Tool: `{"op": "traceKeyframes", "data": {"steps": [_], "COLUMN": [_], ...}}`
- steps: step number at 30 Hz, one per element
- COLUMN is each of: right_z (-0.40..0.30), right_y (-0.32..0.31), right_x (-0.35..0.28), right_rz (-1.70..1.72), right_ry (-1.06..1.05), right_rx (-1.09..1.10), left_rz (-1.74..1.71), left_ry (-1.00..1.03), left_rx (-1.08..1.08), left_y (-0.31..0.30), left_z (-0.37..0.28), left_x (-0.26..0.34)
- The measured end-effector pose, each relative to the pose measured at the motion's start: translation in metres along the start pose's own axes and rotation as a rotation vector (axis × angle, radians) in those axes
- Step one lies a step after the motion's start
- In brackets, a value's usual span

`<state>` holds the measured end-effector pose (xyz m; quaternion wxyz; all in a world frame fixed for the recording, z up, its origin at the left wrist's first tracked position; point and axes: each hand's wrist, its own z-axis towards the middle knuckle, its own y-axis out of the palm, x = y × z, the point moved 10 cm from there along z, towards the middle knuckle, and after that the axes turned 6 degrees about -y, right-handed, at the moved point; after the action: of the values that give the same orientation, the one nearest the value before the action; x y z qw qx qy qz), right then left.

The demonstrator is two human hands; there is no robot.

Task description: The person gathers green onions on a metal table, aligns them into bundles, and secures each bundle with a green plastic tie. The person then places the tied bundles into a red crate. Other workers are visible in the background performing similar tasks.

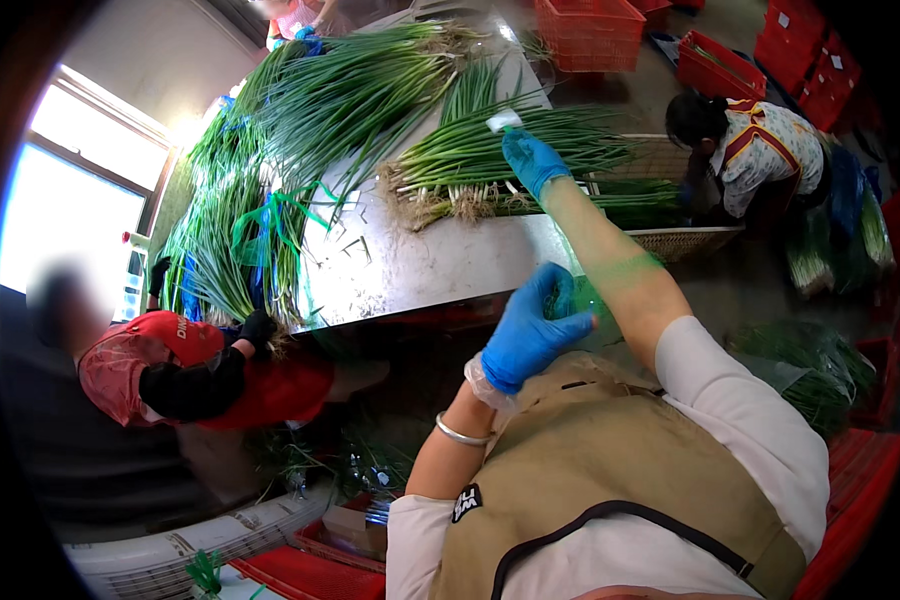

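My right hand (534,161), in a blue glove, reaches over the spring onions (487,154) on the metal table (435,259). Its fingertips pinch a small white tag (504,120) with a bit of green at its base. Closer to my body, my left hand (529,330), also blue-gloved, has its fingers curled around green mesh (600,304). Translucent green mesh shows between my left hand and my right forearm, partly blurred. The onions' roots point left and their leaves right. Dark bits and a white label lie on the metal left of them.
Large heaps of spring onions (360,90) cover the table's far and left parts, with green ribbon (259,225) on them. A person in a red apron (187,367) handles onions at left. Another bends over a woven basket (675,244) at right. Red crates (592,34) stand beyond.
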<state>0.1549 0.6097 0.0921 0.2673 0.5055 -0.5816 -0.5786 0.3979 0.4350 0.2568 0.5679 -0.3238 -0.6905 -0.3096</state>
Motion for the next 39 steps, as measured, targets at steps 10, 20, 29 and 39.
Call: {"op": "traceKeyframes", "data": {"steps": [10, 20, 29, 39], "right_z": [-0.052, -0.092, -0.135, -0.250], "right_y": [0.009, 0.035, 0.044, 0.109], "right_x": [0.114, 0.190, 0.197, 0.162], "right_rz": [-0.123, -0.160, -0.282, -1.246], "right_ry": [0.206, 0.280, 0.177, -0.505], "right_rx": [-0.030, -0.172, -0.234, -0.354], "left_rz": [-0.123, 0.704, -0.286, -0.517], "left_ry": [0.213, 0.208, 0.149, 0.395], "left_rx": [0.288, 0.345, 0.441, 0.722], "left_y": [-0.076, -0.118, -0.194, -0.248], "left_z": [-0.007, -0.062, -0.079, -0.042], "left_x": [-0.042, -0.038, -0.080, -0.120]}}
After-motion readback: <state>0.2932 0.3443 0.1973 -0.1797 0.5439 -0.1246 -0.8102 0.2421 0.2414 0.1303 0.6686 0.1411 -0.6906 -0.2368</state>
